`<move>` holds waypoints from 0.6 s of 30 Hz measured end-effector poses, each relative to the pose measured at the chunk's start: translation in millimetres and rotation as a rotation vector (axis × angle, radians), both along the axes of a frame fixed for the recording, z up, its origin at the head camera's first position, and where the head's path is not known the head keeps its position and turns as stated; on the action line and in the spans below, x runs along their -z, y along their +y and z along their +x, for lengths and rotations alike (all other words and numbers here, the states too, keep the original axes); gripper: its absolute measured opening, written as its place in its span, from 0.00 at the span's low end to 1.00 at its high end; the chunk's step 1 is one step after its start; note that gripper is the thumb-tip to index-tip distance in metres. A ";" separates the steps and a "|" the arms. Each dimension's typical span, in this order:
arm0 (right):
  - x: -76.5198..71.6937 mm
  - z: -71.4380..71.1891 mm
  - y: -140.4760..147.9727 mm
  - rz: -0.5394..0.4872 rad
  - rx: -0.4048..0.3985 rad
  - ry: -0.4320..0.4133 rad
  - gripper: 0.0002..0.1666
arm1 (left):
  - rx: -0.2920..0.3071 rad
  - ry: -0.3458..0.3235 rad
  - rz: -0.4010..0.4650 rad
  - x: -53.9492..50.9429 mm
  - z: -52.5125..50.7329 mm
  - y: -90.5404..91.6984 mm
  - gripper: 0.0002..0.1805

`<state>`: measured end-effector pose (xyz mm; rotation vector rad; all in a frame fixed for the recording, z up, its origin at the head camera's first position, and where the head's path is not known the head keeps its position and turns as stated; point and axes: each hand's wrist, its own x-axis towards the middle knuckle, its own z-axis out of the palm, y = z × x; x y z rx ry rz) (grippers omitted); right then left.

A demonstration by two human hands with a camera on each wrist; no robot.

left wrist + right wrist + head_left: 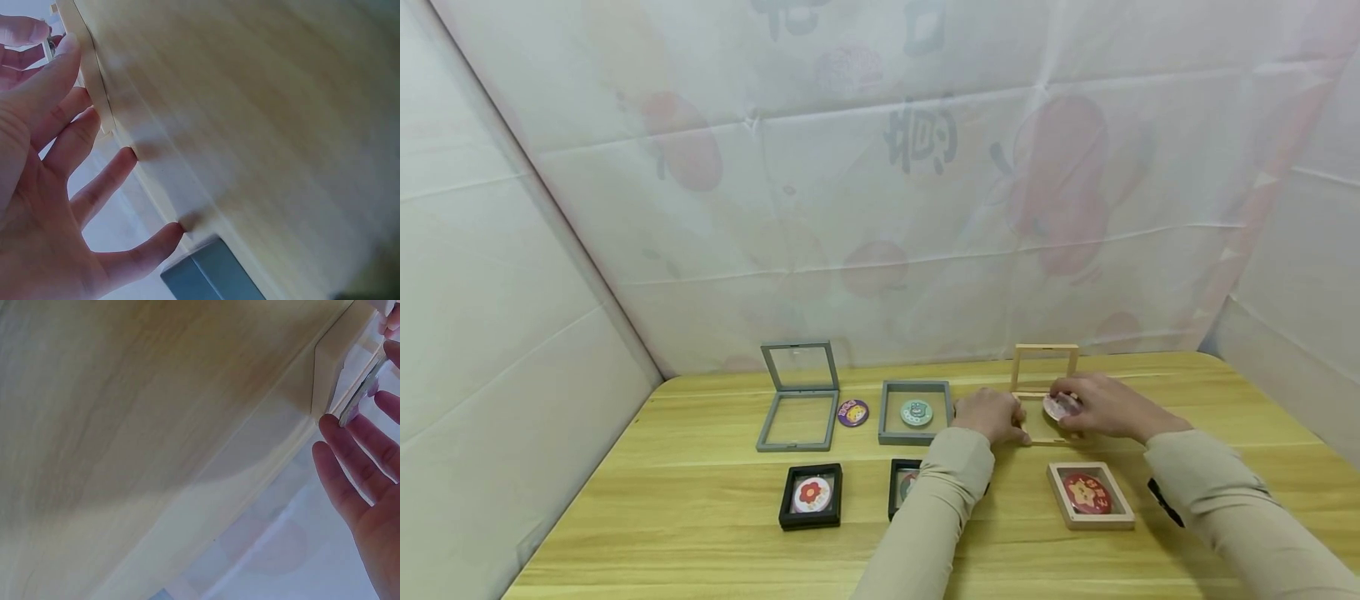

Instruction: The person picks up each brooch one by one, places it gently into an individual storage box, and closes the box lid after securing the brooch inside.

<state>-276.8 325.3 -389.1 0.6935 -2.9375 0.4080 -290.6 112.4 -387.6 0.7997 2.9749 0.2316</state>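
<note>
My right hand (pixel 1101 404) pinches a round pinkish badge (pixel 1060 407) by its edges, tilted over the lower half of an open light-wood-coloured display frame (pixel 1047 442). In the right wrist view the badge (pixel 359 400) appears edge-on between the thumb and fingers. My left hand (pixel 988 414) grips the left side of that same frame with thumb and forefingers. Its other fingertips reach down to the table in the left wrist view, close to the frame's side (pixel 94 75). The frame's lid (pixel 1017 367) stands upright at the back, with a clear film inside.
A grey frame (pixel 797 447) stands open at left, beside a purple badge (pixel 853 413). A closed grey frame (pixel 914 438) holds a green badge. Nearer are a black frame (pixel 811 522), another black frame (pixel 892 492) partly under the left sleeve, and a pale frame (pixel 1101 523) with a red badge.
</note>
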 end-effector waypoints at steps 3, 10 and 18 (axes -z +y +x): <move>-0.9 0.0 -1.9 0.003 -0.001 -0.002 0.19 | 0.002 0.002 0.001 0.0 -0.2 0.0 0.09; -1.4 -1.7 -6.0 0.010 -0.003 -0.015 0.19 | 0.008 0.005 0.002 0.0 -0.5 -0.7 0.09; -1.4 -1.0 -9.7 0.021 -0.011 -0.005 0.19 | 0.013 0.001 0.002 -0.5 -0.8 -1.0 0.10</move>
